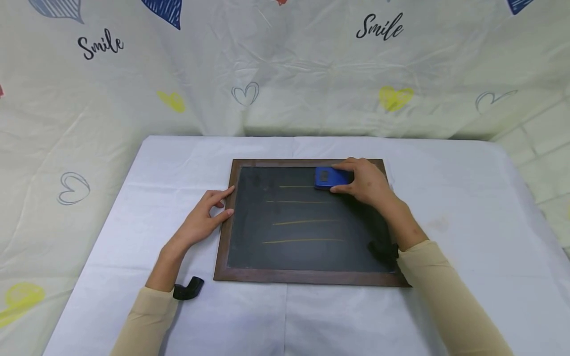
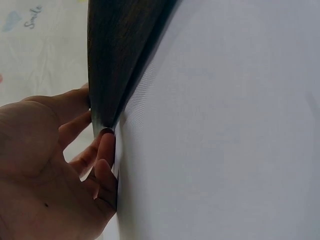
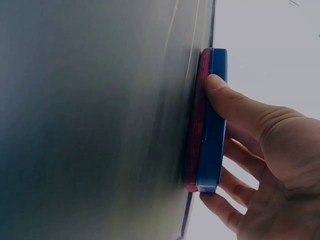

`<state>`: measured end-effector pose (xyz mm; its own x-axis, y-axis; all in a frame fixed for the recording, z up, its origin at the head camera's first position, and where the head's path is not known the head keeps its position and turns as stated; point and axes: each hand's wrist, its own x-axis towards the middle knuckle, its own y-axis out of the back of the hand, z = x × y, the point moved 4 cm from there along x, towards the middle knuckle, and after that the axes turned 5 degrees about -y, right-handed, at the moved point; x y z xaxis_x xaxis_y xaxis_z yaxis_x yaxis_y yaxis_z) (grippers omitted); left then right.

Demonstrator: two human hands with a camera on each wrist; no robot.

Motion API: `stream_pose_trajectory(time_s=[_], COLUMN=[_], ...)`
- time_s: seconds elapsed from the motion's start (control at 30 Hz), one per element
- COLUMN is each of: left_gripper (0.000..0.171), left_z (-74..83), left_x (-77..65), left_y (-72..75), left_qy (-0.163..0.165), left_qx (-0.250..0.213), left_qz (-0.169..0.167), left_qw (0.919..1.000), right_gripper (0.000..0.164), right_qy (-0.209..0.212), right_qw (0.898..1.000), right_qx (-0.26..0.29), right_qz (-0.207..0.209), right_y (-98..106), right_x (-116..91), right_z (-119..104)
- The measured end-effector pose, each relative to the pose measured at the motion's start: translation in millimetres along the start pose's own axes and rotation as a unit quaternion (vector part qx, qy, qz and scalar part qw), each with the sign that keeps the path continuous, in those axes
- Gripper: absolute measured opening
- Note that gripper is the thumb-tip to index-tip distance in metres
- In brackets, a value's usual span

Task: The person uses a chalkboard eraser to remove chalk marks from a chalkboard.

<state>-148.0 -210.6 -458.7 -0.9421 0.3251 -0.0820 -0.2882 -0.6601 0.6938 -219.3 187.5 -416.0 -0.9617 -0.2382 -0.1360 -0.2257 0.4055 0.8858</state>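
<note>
A chalkboard in a dark brown wooden frame lies on the white-covered table, with several thin yellow chalk lines across it. Near its upper right, my right hand grips a blue chalkboard eraser between thumb and fingers. The right wrist view shows the eraser's red felt pad against the dark board surface. At the board's left side, my left hand rests its index fingertip and thumb tip on the frame. In the left wrist view its other fingers bend beside the frame's edge.
White cloth covers the table. Behind it hangs a pale sheet printed with hearts and "Smile". A black strap end sticks out at the left wrist. The right forearm's beige sleeve crosses the board's lower right corner.
</note>
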Motion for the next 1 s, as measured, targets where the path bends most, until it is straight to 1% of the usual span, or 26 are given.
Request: stream_pose_trajectory(time_s=[0.37,0.63,0.83,1.0], left_gripper=[0.064,0.064,0.064,0.063], left_z=[1.2,1.5,0.5,1.9], left_x=[-0.2,0.5,1.0,0.7], left_y=[1.4,1.5,0.6,1.4], left_qy=[-0.021,-0.018,-0.014,-0.022], left_qx=[0.008,0.009,0.011,0.015], left_qz=[-0.003,-0.002,-0.003,0.002], left_qw=[0.9997,0.9998,0.9998,0.9996], right_gripper=[0.07,0.071,0.071,0.07], right_qy=[0.003,0.004,0.004,0.011], right_qw=[1.0,1.0,1.0,1.0], right_qx=[-0.003,-0.014,-0.009,-0.009], right_qz=[0.0,-0.012,-0.017,-0.015], right_y=[-7.4,-11.0,-15.4,-19.6], right_x=[7.5,13.9,18.3,21.9], right_z=[-13.6,-24.4,-33.7,-44.2])
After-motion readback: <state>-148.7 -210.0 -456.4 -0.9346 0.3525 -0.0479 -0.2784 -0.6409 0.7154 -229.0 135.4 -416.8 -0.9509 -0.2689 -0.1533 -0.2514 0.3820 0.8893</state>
